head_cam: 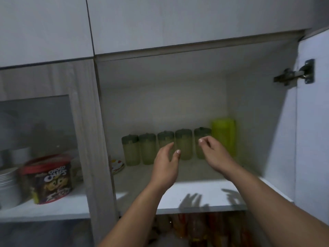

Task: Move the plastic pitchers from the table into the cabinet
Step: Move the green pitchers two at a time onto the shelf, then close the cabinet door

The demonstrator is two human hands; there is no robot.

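At the far left, behind a glass door panel (35, 125), a stack of white bowls (8, 186) stands on a shelf beside a red-lidded cereal tub (51, 179) with a cartoon label. A pale wood-grain post (96, 139) divides that compartment from the open cabinet (178, 68). Just inside, against the post, a small spotted plate (116, 165) lies on the white shelf (204, 196). Next comes a row of five pale green plastic pitchers (130, 152) with dark lids, upright and close together along the back. The left hand (166, 166) reaches in front of the third and fourth pitchers, fingers loosely spread and holding nothing. The right hand (216, 155) hovers before the fifth pitcher, thumb and fingertips curled near its side, also empty; whether it touches the pitcher cannot be told. Just right of the row, in the back corner, stands a taller bright yellow-green pitcher (224, 136). Both hands cast shadows on the shelf's front edge. Further right, a metal hinge (295, 73) joins the cabinet's side wall to the open door (313, 122). Below the shelf, blurred orange and red packets (204, 229) fill the lower compartment.
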